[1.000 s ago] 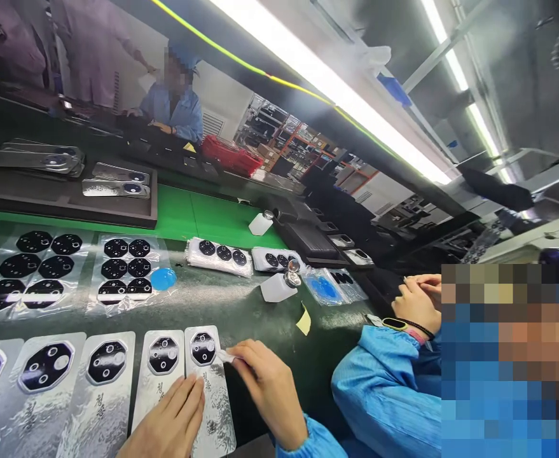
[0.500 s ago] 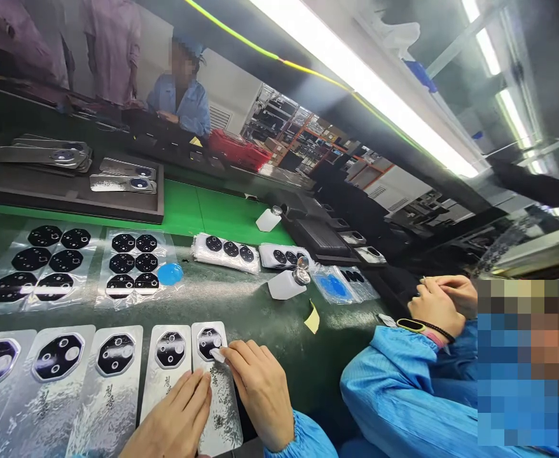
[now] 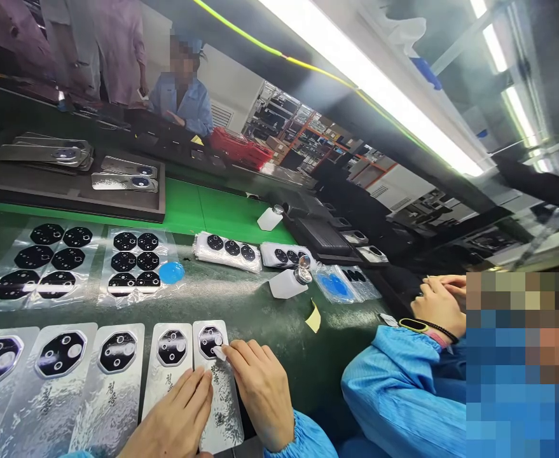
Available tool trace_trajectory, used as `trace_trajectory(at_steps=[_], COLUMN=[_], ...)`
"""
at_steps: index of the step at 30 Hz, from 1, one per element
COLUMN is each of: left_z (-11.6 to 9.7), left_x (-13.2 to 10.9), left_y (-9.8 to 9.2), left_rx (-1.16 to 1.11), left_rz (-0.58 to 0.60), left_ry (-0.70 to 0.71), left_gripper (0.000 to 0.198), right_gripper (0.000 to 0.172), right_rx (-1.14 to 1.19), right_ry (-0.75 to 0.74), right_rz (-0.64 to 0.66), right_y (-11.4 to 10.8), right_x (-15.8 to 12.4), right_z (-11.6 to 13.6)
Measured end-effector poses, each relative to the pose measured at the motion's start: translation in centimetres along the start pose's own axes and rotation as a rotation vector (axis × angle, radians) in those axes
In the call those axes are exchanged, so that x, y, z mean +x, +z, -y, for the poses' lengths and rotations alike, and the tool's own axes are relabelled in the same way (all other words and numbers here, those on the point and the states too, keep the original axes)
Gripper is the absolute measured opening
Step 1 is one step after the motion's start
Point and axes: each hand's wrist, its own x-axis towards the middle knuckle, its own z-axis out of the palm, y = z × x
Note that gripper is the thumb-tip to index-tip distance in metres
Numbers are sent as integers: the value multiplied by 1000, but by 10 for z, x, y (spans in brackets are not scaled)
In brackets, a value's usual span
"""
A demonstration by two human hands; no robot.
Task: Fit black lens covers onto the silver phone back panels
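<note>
Silvery phone back panels with black octagonal camera plates lie in a row along the near side of the table. My left hand rests flat, fingers stretched out, over the lower part of the panel second from right and the edge of the rightmost panel. My right hand pinches a small white wipe between thumb and fingers. The wipe touches the lower right of the rightmost panel's camera plate. Another silvery panel lies to the left of my left hand.
Clear sheets with black octagonal plates lie behind the panels, near a blue disc. A white pump bottle and a yellow paper scrap stand ahead. A dark tray holds more panels. A co-worker's arm is at right.
The whole view has shifted slightly. My hands and the white wipe keep nearly the same place on the rightmost panel.
</note>
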Motion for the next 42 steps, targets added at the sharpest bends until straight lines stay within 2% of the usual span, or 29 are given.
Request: trace_trajectory(at_steps=[10, 19, 27, 42], left_z=[-1, 0, -1, 0], left_x=[-2, 0, 0, 2], left_y=[9, -1, 1, -9], left_rx=[-54, -12, 8, 16], left_rz=[-30, -36, -59, 24], left_ry=[-45, -9, -5, 5], left_gripper=[75, 75, 74, 74], right_gripper=[35, 34, 32, 33], right_rx=[-12, 13, 12, 7], right_ry=[4, 14, 21, 58], right_rz=[-1, -3, -6, 2], right_y=[2, 2, 2, 1], right_x=[-2, -2, -2, -4], right_z=[0, 0, 0, 1])
